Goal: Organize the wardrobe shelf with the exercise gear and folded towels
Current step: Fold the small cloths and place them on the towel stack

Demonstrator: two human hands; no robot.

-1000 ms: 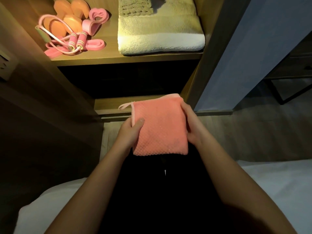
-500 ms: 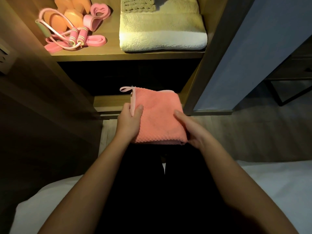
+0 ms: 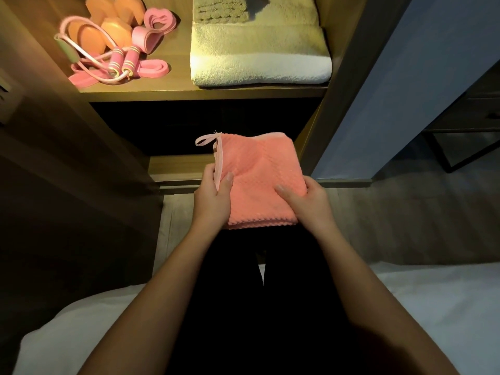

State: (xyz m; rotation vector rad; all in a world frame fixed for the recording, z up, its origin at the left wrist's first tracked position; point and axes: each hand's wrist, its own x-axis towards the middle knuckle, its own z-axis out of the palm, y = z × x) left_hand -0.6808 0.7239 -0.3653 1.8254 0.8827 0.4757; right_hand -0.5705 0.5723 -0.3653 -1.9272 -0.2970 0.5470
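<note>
Upper shelf (image 3: 178,92): dumbbells (image 3: 113,25), jump rope (image 3: 119,59) and bands (image 3: 151,70) heaped at left; folded towel (image 3: 259,63) at right, second towel (image 3: 220,9) on its rear part. Lower shelf (image 3: 176,166) beneath, nearer you. Small towel (image 3: 259,180) before it, between your left hand (image 3: 213,201) and right hand (image 3: 305,201). Bed (image 3: 433,293) under you.

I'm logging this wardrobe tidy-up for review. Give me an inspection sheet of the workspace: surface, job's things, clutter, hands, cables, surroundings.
Surface: wooden shelf, lit, gear on its left, towels on its right.
Job's things: pink towel, folded, held in front of the wardrobe, not on the shelf; cream towel folded on the shelf; orange dumbbells, skipping rope and pink bands bunched together.
Clutter: nothing seen.
Grippers: left hand grips the pink towel's left edge; right hand grips its right edge.
Cables: nothing seen.
Surroundings: white bed, wood floor.
</note>
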